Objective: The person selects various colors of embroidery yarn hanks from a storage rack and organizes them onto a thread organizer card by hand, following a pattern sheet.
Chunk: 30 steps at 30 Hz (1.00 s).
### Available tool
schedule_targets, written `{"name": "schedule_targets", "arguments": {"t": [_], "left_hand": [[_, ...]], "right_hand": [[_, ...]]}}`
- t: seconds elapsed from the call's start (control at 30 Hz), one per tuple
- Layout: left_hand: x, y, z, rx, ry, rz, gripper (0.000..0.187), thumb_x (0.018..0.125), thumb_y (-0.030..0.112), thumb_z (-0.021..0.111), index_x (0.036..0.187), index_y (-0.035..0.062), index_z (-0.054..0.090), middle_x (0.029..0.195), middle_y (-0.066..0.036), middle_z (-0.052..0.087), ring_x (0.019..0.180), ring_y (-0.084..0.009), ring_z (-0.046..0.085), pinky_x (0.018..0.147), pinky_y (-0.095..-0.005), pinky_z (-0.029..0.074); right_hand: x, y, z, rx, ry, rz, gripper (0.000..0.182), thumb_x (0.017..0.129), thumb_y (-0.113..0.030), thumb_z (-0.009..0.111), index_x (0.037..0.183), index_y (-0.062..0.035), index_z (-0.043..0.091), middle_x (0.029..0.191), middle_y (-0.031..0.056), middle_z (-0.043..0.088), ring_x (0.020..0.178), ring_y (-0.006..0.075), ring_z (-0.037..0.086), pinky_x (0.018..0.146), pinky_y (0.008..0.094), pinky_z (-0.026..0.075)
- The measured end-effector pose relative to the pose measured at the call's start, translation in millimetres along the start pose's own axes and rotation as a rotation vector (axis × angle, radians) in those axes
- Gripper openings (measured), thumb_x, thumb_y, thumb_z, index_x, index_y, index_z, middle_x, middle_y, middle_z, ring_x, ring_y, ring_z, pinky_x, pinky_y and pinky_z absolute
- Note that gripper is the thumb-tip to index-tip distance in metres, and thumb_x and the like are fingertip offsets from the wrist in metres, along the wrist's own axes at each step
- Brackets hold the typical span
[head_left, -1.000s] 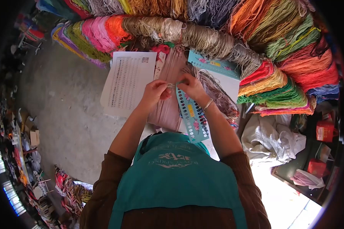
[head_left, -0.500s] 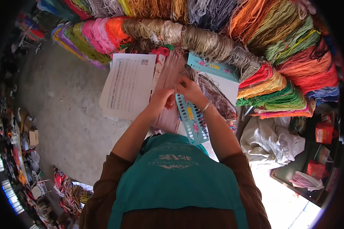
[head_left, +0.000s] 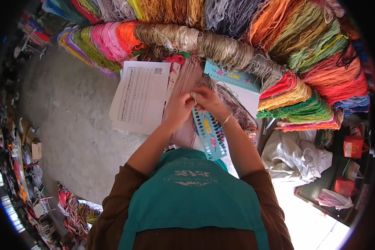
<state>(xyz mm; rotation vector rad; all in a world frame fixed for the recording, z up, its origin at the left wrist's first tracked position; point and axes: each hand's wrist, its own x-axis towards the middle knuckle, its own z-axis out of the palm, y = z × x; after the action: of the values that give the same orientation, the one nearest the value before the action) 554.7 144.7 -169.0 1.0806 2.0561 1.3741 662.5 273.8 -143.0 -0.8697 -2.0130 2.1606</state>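
Note:
My left hand point(head_left: 180, 109) and my right hand point(head_left: 210, 102) meet with fingertips pinched together over the top end of a teal thread card point(head_left: 208, 131). Between the fingertips is a small pale strand that looks like thread point(head_left: 194, 97); its ends are hidden. Punched holes run down both long edges of the card, several of them with dark threads, and a pink flower and yellow label are printed on it. Under my left hand lies a bundle of dusty-pink thread point(head_left: 186, 79). Right of my right hand is a multicoloured bundle of threads point(head_left: 239, 110).
A printed sheet with a table point(head_left: 141, 93) lies to the left. Another teal card point(head_left: 231, 76) rests on white board behind my hands. Hanging skeins point(head_left: 183, 37) curve across the back and right. A white sack point(head_left: 293, 154) and red boxes point(head_left: 353, 146) are at the right.
My hands have drawn closer, fingertips now touching above the card's top end. My left hand has turned so its back shows more. The card has shifted slightly downward.

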Motion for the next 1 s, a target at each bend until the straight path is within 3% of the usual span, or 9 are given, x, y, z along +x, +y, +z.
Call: {"name": "schedule_targets", "arguments": {"t": [0.03,0.1,0.2,0.33,0.5,0.67,0.73,0.83,1.0], "left_hand": [[-0.9,0.5,-5.2,-0.001,-0.002,0.0,0.014,0.088,0.019,0.065,0.088,0.0054,0.062,0.061,-0.006,0.055,0.056,-0.0208,0.057,0.051,-0.0334,0.043],[-5.5,14.9,-35.0,-1.332,-0.374,-0.686,0.011,0.094,0.019,0.061,0.091,0.0088,0.058,0.053,0.003,0.037,0.048,-0.0091,0.042,0.043,-0.0258,0.031],[-32.4,5.6,-78.3,-1.933,-0.467,-0.524,0.011,0.1,0.014,0.047,0.098,0.0077,0.056,0.06,0.007,0.029,0.047,-0.0038,0.031,0.041,-0.0206,0.025],[-84.4,-17.8,-189.1,-1.998,0.021,-0.103,0.019,0.102,0.014,0.041,0.104,0.002,0.056,0.062,0.003,0.035,0.046,-0.0064,0.034,0.042,-0.0213,0.03],[-136.6,-54.1,-266.2,-1.869,0.447,0.095,0.021,0.103,0.016,0.043,0.084,0.0087,0.047,0.066,0.002,0.038,0.055,-0.0073,0.039,0.047,-0.0224,0.033],[-113.7,-24.2,-187.9,-1.029,0.605,-0.424,0.008,0.095,0.02,0.063,0.096,0.0122,0.061,0.084,0.002,0.06,0.066,-0.005,0.052,0.053,-0.0187,0.04],[-100.9,-9.0,-152.5,-0.545,0.4,-0.447,0.015,0.088,0.014,0.069,0.102,0.0089,0.065,0.082,0.002,0.062,0.065,-0.0087,0.056,0.057,-0.024,0.044],[-78.7,-20.9,-109.4,-0.046,0.217,-0.138,0.026,0.085,0.016,0.07,0.109,0.0064,0.067,0.078,-0.006,0.064,0.062,-0.0136,0.057,0.057,-0.0281,0.046],[-47.7,-24.9,-80.2,0.631,0.056,0.053,0.026,0.087,0.029,0.066,0.101,0.007,0.068,0.08,-0.018,0.065,0.069,-0.0313,0.065,0.062,-0.0438,0.052]], "right_hand": [[-0.6,-2.6,4.5,0.015,0.02,0.006,0.04,0.092,-0.039,0.066,0.107,-0.0025,0.06,0.068,0.0051,0.063,0.056,0.012,0.06,0.048,0.0251,0.048],[0.7,-3.0,6.8,0.031,0.045,0.013,0.042,0.094,-0.044,0.063,0.103,-0.0025,0.06,0.066,0.0047,0.062,0.055,0.0125,0.061,0.048,0.0249,0.048],[2.3,2.2,7.6,0.004,0.06,0.028,0.048,0.094,-0.051,0.058,0.096,-0.0025,0.06,0.066,0.0054,0.063,0.057,0.0136,0.064,0.049,0.0254,0.05],[1.6,-1.4,7.7,-0.02,0.077,0.055,0.047,0.095,-0.05,0.057,0.096,-0.0029,0.059,0.067,0.0062,0.065,0.056,0.0139,0.065,0.051,0.0251,0.052],[5.4,-1.6,13.7,-0.178,0.076,0.067,0.036,0.09,-0.032,0.065,0.106,-0.0004,0.06,0.071,0.008,0.068,0.059,0.0136,0.067,0.054,0.028,0.054],[-3.4,-3.4,15.1,-0.338,0.124,-0.103,0.036,0.082,-0.006,0.058,0.118,-0.0049,0.056,0.07,0.0105,0.067,0.06,0.0202,0.069,0.057,0.0336,0.055],[3.3,8.2,14.6,-0.708,0.241,-0.443,0.03,0.079,-0.006,0.061,0.109,-0.007,0.059,0.087,0.0143,0.068,0.073,0.0339,0.068,0.067,0.0414,0.056],[4.7,-5.6,20.7,-0.981,0.221,-0.623,0.029,0.077,-0.009,0.063,0.106,-0.0077,0.06,0.096,0.0153,0.065,0.081,0.0354,0.066,0.071,0.0443,0.055],[23.2,2.4,23.6,-1.108,0.138,-0.465,0.023,0.077,-0.01,0.064,0.099,-0.0071,0.062,0.096,0.0145,0.064,0.086,0.0354,0.065,0.071,0.045,0.055]]}}
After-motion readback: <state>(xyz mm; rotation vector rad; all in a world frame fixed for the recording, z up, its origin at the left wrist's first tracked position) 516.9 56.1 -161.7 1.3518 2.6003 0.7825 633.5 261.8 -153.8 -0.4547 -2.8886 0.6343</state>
